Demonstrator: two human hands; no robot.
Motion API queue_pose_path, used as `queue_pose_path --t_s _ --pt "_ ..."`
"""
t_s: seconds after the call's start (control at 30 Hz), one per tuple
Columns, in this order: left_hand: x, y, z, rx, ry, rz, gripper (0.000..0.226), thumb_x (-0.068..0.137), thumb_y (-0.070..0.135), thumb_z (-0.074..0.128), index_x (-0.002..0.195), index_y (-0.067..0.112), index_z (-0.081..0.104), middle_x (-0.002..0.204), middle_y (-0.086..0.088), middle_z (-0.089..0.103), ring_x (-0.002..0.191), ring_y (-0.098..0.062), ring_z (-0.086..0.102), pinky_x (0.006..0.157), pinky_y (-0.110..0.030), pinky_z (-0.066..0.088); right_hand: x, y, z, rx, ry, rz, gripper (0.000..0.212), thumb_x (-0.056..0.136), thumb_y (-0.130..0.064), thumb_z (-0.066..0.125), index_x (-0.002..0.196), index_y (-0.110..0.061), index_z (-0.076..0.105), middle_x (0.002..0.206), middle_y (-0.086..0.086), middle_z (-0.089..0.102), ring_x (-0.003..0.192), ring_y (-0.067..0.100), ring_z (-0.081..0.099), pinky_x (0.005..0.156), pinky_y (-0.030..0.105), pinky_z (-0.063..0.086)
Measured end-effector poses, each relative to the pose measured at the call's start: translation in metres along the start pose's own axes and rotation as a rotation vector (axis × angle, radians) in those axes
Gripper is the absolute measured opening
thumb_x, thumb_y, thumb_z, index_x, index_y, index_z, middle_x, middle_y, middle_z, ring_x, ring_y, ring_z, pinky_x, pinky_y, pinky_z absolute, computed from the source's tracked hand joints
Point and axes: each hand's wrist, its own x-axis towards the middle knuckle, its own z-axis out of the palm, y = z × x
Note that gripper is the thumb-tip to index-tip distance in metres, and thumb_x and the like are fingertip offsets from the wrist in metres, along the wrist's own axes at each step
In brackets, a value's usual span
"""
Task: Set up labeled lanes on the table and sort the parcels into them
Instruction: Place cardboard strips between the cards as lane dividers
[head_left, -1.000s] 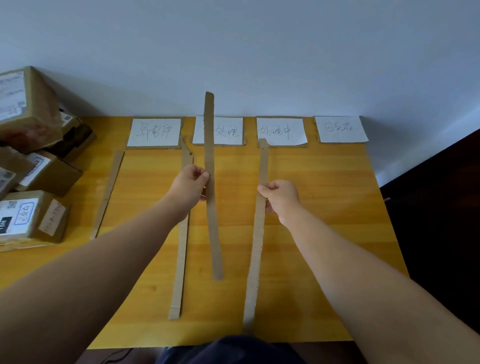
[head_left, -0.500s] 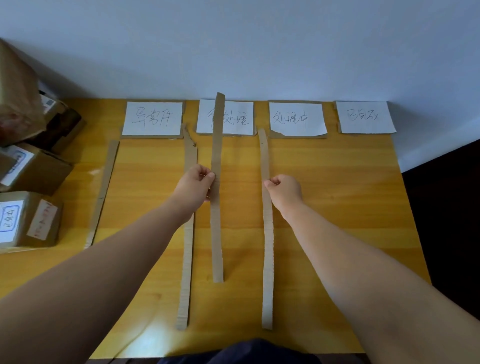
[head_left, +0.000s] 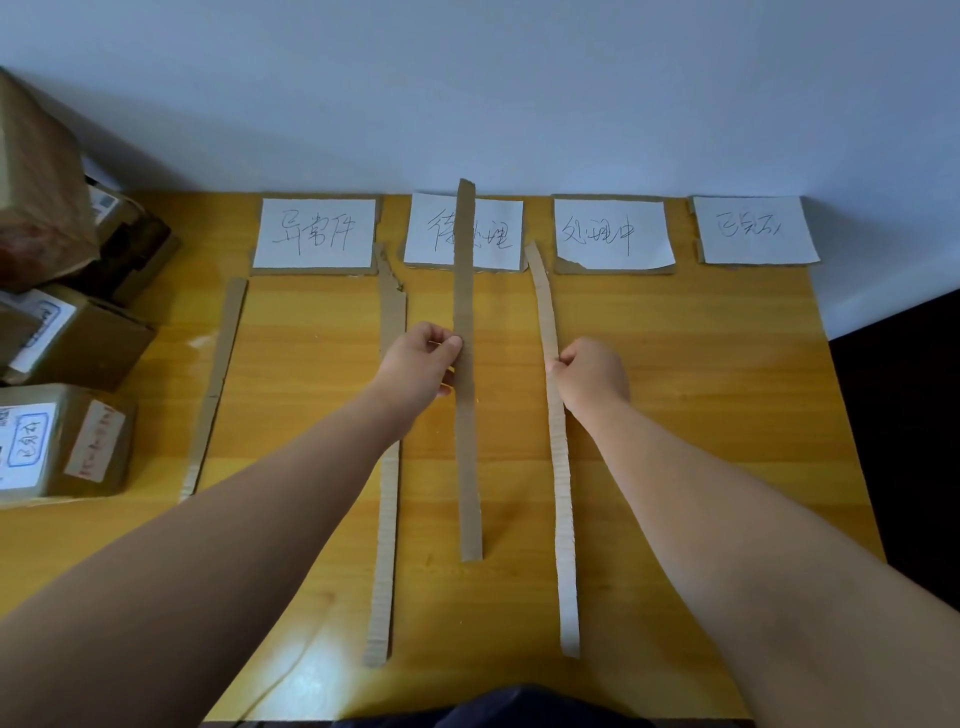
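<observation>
The left hand (head_left: 422, 364) pinches the middle strip (head_left: 467, 467), held over the second label (head_left: 496, 228); the right hand (head_left: 592, 376) pinches the right strip (head_left: 563, 493), lying on the table (head_left: 701, 389); parcels (head_left: 67, 441) crowd its left edge.

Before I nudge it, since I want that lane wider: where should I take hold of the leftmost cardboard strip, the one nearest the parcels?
Pinch the leftmost cardboard strip near mid-length, coming from above and its right long edge. It lies flat, long and thin, so a middle hold should keep it balanced; parcels crowd its left, while bare table lies right.
</observation>
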Motion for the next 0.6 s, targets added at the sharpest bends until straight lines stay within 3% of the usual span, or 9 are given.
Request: queue_pose_path --t_s 0.17,0.33,0.43,0.53,0.6 --pt "-0.003 0.003 -0.003 0.001 0.007 0.003 0.012 0.098 0.023 0.049 0.098 0.013 0.056 0.083 0.002 0.059 0.068 -0.011 0.057 0.058 -0.022 0.046 0.006 0.001 -0.002 0.014 -0.036 0.025 0.029 0.095 -0.030 0.057 0.082 -0.006 0.067 0.063 0.004 0.058 0.052 0.018 0.053 0.049 0.026 0.041" --pt "-0.016 0.003 -0.007 -0.008 0.031 0.020 0.010 0.098 0.022 0.050 0.096 0.014 0.055 0.083 0.001 0.059 0.067 -0.011 0.057 0.057 -0.021 0.046 0.001 -0.002 -0.010 -0.141 -0.068 0.019 0.036 0.094 -0.037 0.056 0.069 -0.012 0.050 0.061 0.002 0.049 0.049 0.018 0.046 0.045 0.024 0.029" --pt "-0.030 0.004 -0.008 -0.016 0.057 0.044 0.010 0.098 0.021 0.049 0.097 0.012 0.054 0.083 0.001 0.059 0.067 -0.011 0.057 0.057 -0.021 0.047 -0.009 -0.005 -0.023 -0.207 -0.056 -0.081 0.033 0.096 -0.038 0.053 0.078 -0.011 0.061 0.066 0.003 0.057 0.056 0.019 0.053 0.047 0.025 0.035" --pt "-0.045 0.006 -0.009 -0.026 0.074 0.067 0.011 0.099 0.022 0.048 0.096 0.013 0.054 0.083 0.001 0.059 0.068 -0.011 0.057 0.058 -0.022 0.047 -0.024 -0.003 -0.040 -0.165 -0.044 -0.154 0.031 0.095 -0.032 0.055 0.096 -0.005 0.069 0.090 0.009 0.070 0.082 0.027 0.066 0.067 0.034 0.053" --pt "-0.055 0.010 -0.010 -0.036 0.083 0.082 0.011 0.098 0.022 0.048 0.096 0.014 0.054 0.083 0.002 0.059 0.067 -0.011 0.056 0.059 -0.023 0.046 -0.036 0.000 -0.049 -0.157 -0.015 -0.193 0.031 0.095 -0.030 0.057 0.087 -0.002 0.068 0.087 0.011 0.070 0.086 0.030 0.067 0.071 0.034 0.053"
